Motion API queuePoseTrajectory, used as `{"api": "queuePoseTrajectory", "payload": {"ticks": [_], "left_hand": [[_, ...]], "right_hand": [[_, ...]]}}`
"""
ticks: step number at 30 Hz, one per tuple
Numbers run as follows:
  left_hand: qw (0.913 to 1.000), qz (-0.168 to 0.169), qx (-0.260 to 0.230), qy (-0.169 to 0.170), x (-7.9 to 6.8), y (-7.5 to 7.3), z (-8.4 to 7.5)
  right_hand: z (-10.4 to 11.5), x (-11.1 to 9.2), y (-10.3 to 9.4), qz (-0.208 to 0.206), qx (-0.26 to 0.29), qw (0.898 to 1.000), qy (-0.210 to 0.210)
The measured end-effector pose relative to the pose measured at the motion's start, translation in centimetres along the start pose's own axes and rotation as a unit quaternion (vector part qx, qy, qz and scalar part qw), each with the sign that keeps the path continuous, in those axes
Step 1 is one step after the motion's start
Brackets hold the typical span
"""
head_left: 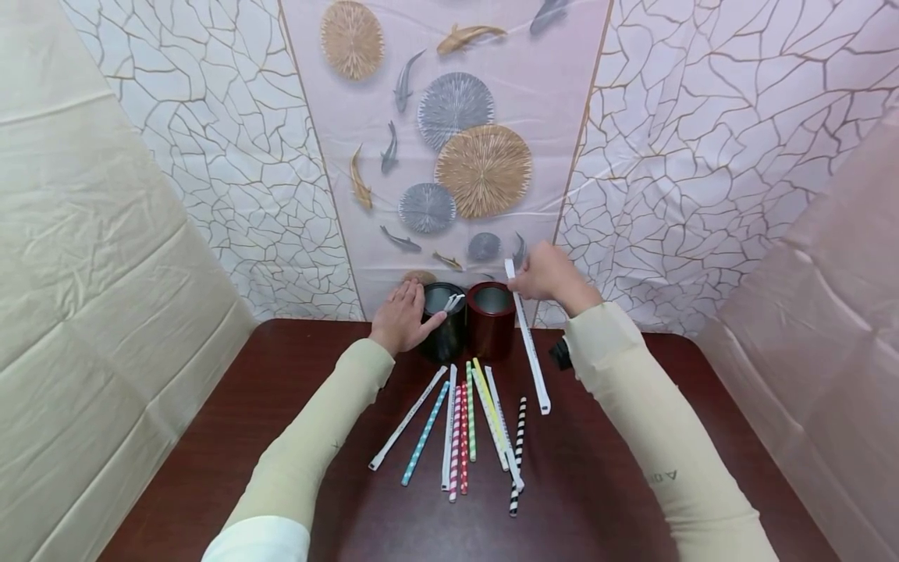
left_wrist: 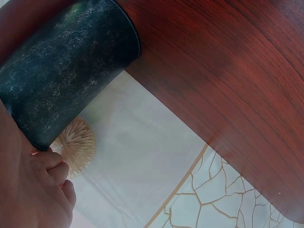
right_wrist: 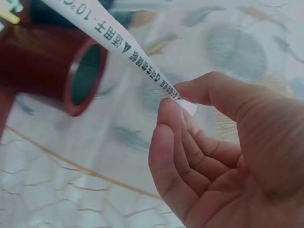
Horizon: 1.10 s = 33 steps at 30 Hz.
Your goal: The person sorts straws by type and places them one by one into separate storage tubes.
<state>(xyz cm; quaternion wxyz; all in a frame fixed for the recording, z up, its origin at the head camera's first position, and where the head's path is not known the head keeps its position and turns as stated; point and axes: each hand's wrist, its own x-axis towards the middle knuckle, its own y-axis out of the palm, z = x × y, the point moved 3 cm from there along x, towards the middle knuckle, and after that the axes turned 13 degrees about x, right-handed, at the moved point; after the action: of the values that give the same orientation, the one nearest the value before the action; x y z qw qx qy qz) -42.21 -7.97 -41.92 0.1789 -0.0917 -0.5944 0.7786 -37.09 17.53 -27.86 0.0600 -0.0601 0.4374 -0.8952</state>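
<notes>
My right hand [head_left: 546,273] is raised at the back right, beside the dark red can [head_left: 490,328]. Its thumb and index finger pinch the upper end of a white paper-wrapped straw [head_left: 531,351], which hangs slanting down over the table. Printed characters run along the wrapper in the right wrist view, where the other fingers curl loosely below the pinch. My left hand [head_left: 402,316] holds the black can [head_left: 442,336] at its left side, thumb across the front near the rim. White wrapped straws [head_left: 453,303] stick up from that can. The left wrist view shows bent fingers at its rim.
In front of the cans, several loose straws lie fanned out: wrapped white ones [head_left: 407,417], blue [head_left: 425,433], red [head_left: 464,437], green [head_left: 470,410] and black striped [head_left: 520,437]. Patterned cloth [head_left: 632,156] hangs right behind the table [head_left: 281,406].
</notes>
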Motion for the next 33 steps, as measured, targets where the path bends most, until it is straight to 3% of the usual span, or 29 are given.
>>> {"api": "queuePoseTrajectory", "payload": {"ticks": [9, 14, 19, 24, 31, 33], "left_hand": [[1.0, -0.005, 0.001, 0.003, 0.0, 0.1, 0.0], [1.0, -0.006, 0.002, 0.003, 0.1, 0.1, 0.0], [0.9999, -0.009, 0.007, 0.001, 0.1, 0.2, 0.1], [0.9999, -0.009, 0.008, 0.002, 0.1, 0.2, 0.0], [1.0, -0.002, 0.004, 0.0, 0.0, 0.2, 0.0], [1.0, -0.001, 0.003, 0.0, 0.1, 0.2, 0.0]], "right_hand": [[4.6, 0.1, -2.8, -0.052, -0.03, 0.995, -0.075], [6.7, -0.1, -3.8, -0.1, 0.003, 0.988, -0.116], [8.2, -0.4, -4.6, -0.147, 0.064, 0.979, -0.128], [9.2, -0.7, -5.2, -0.215, 0.117, 0.956, -0.16], [9.6, -1.0, -5.1, -0.3, 0.182, 0.908, -0.227], [9.5, -1.0, -4.6, -0.312, 0.19, 0.899, -0.24]]}}
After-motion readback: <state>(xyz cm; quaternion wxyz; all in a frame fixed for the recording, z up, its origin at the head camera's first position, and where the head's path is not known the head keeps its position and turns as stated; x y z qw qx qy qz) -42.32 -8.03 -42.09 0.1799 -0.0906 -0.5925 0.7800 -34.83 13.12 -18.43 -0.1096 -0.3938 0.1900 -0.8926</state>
